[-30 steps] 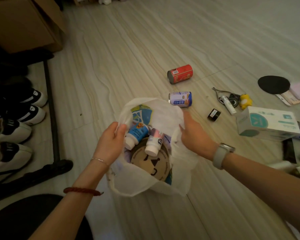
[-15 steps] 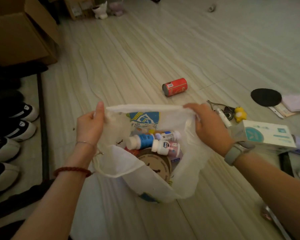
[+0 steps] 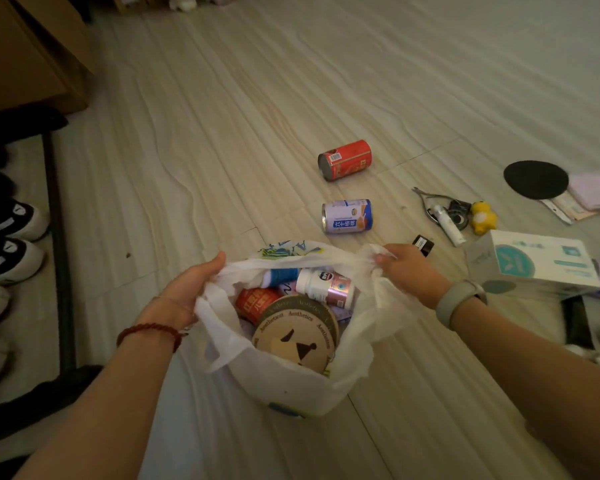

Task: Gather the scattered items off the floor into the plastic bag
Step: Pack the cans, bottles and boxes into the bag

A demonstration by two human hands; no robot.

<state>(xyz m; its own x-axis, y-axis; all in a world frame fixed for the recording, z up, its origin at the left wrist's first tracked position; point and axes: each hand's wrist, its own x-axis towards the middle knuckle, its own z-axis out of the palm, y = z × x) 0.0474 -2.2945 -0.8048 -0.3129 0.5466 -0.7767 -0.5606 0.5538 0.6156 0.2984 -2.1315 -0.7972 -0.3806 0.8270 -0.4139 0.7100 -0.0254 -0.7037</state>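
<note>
the white plastic bag point(image 3: 291, 386) sits on the floor, its rim pinched by the left hand point(image 3: 191, 289) and right hand point(image 3: 406, 271), likely to spread the mouth wide; just beyond it lie a purple can point(image 3: 347, 216) and red can point(image 3: 345, 160), ungathered

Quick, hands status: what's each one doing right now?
Left hand: grips the left rim of the plastic bag.
Right hand: pinches the bag's right rim, holding it open.
</note>
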